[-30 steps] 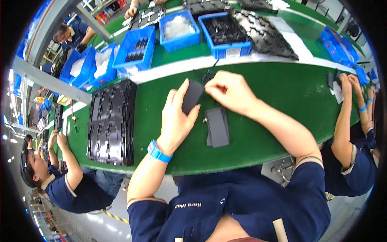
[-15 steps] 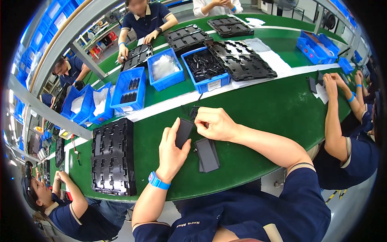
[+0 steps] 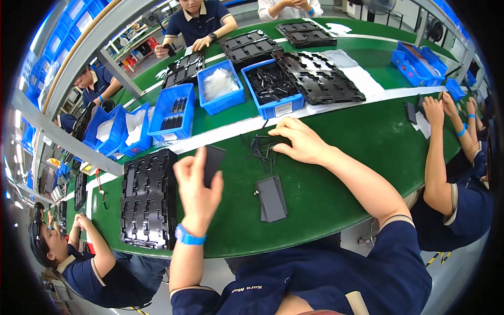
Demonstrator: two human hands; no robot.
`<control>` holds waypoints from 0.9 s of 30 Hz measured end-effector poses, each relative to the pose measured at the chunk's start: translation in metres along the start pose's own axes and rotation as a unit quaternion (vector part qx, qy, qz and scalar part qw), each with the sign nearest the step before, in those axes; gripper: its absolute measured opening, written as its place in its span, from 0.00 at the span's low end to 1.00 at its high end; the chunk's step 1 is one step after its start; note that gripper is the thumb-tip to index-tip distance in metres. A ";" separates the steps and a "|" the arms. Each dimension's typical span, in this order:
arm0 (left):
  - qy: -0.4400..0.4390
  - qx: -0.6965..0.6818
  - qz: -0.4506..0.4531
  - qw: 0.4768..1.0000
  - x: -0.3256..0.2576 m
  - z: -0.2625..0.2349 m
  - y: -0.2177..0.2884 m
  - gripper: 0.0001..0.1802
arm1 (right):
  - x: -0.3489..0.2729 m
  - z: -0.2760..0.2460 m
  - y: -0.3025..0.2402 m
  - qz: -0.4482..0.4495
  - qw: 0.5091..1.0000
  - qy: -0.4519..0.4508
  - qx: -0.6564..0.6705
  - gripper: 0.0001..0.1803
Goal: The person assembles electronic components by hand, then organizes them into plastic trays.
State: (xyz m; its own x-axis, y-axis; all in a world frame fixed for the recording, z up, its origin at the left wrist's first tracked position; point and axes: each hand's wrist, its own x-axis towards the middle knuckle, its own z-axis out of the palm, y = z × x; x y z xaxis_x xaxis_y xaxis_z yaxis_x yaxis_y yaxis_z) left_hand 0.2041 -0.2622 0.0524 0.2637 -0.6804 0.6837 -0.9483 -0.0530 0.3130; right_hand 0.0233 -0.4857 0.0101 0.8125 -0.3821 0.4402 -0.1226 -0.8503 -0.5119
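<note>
My left hand [image 3: 195,184] grips a flat dark rectangular panel [image 3: 214,164] between thumb and fingers, beside the stack of black moulded trays [image 3: 148,202]. Loose thin black strips [image 3: 260,147] lie in a small pile on the green tabletop. At the right edge of that pile is my right hand [image 3: 302,143], its thumb and forefinger apart around the strip ends. Whether it touches any strip is hard to see. Below the pile, a few similar dark panels [image 3: 272,199] lie overlapping on the table.
Beyond the white line stand blue bins: one with black strips [image 3: 274,105], one with clear plastic bags [image 3: 221,94], one with black parts [image 3: 172,113]. More black trays [image 3: 320,79] lie behind them. A metal post [image 3: 79,149] rises at left. Co-workers sit around the table.
My left hand has moved left with the dark panel, toward the tray stack. My right hand has shifted up and right and opened its fingers; the strip pile now shows.
</note>
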 end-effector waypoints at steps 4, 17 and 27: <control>0.056 0.114 -0.043 0.991 0.009 -0.065 -0.036 0.37 | 0.007 -0.002 0.008 0.077 0.987 -0.115 0.087 0.24; -0.045 0.300 -0.312 0.900 -0.021 -0.127 -0.176 0.24 | 0.015 0.010 0.008 0.059 0.991 -0.077 0.091 0.12; -0.094 0.304 -0.288 0.903 -0.024 -0.106 -0.169 0.18 | 0.014 0.010 0.009 0.032 0.994 -0.065 0.081 0.11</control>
State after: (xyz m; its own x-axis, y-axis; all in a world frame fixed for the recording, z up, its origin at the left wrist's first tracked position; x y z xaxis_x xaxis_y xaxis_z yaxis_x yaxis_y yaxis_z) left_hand 0.3766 -0.1597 0.0534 0.7633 -0.5217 0.3810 -0.6007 -0.7902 0.1213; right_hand 0.0396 -0.4946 0.0042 0.8739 -0.3742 0.3103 -0.0905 -0.7525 -0.6524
